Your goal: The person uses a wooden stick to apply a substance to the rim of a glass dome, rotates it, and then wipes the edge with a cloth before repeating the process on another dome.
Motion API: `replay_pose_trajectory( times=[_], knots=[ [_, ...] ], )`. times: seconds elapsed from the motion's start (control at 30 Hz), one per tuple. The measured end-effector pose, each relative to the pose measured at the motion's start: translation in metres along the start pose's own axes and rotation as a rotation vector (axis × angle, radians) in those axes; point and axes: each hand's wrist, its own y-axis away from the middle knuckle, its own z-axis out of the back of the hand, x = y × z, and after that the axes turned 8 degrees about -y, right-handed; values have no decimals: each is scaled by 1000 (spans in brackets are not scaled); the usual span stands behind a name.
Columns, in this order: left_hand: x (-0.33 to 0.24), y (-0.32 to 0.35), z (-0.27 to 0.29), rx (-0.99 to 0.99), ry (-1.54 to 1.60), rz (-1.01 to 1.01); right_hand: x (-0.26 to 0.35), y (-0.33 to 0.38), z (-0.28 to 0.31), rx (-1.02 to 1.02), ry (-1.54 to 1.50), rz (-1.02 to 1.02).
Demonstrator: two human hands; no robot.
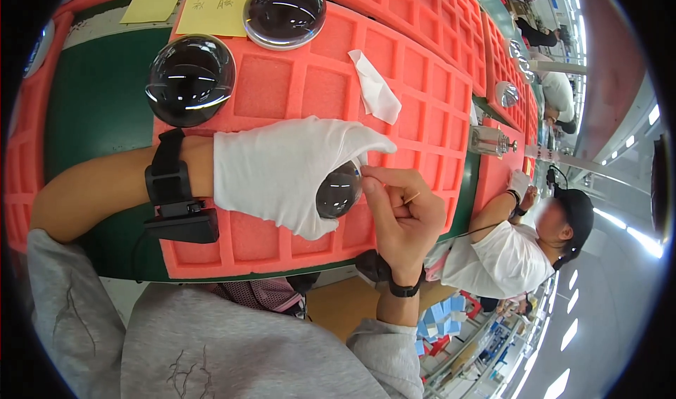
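My left hand [274,173], in a white glove, is closed around the rim of a clear, dark-reflecting glass lens [339,190] above the red foam tray. My bare right hand [405,212] is at the lens's right edge, its thumb and index finger pinched together against the rim. A thin pale stick [412,197] pokes out between the curled fingers of that hand; its other end is hidden. Two larger glass lenses, one [190,80] beyond my left wrist and another [284,13] farther back, rest on or beside the tray.
The red tray [264,85] has square pockets, and a crumpled white wipe [375,89] lies on it. Yellow notes [211,8] sit at the back. A glass bottle with a metal pump top [491,142] stands at right. A co-worker in white [496,262] sits farther right.
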Motion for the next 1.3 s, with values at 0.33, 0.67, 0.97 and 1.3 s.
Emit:
replay_pose_trajectory(
  times=[0.33,0.67,0.97,1.3],
  knots=[
    [-2,0,5,80,122,48,1,-20,-1,-7,236,191],
    [-3,-5,4,40,131,-35,23,-51,45,34,261,-87],
    [1,-3,3,21,-5,-38,-42,-70,48,546,-199,361],
    [10,-11,11,98,102,-242,-65,-79,55,408,-1273,101]
  ],
)
